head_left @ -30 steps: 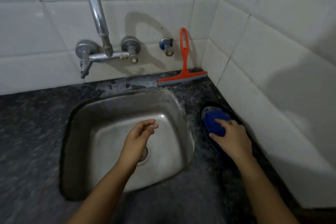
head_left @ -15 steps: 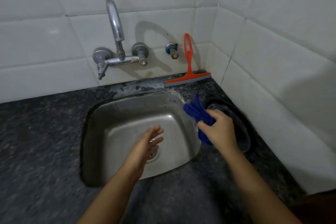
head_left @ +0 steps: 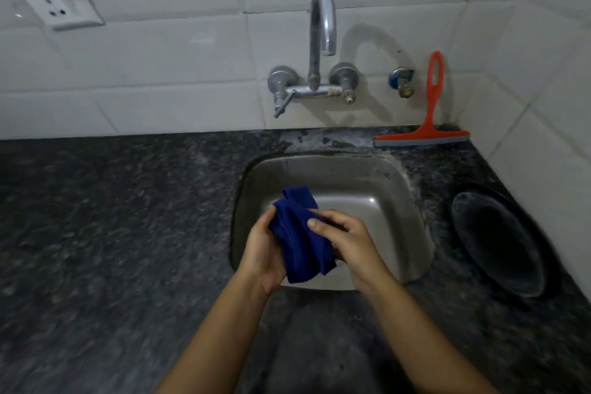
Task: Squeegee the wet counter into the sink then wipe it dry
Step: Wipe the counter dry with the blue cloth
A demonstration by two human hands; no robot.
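Over the sink (head_left: pixel 367 176), left hand (head_left: pixel 262 253) and right hand (head_left: pixel 348 240) curl their fingers (head_left: pixel 321 221) round a bunched blue cloth (head_left: pixel 297 233), its long axis running far to near, while the orange squeegee (head_left: pixel 428 134) rests blade-down on the surface (head_left: pixel 128 217) behind the sink, handle pointing up the wall.

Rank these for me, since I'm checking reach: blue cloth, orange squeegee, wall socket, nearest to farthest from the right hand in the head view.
1. blue cloth, held in the right hand itself.
2. orange squeegee, back right, against the wall.
3. wall socket, far upper left.
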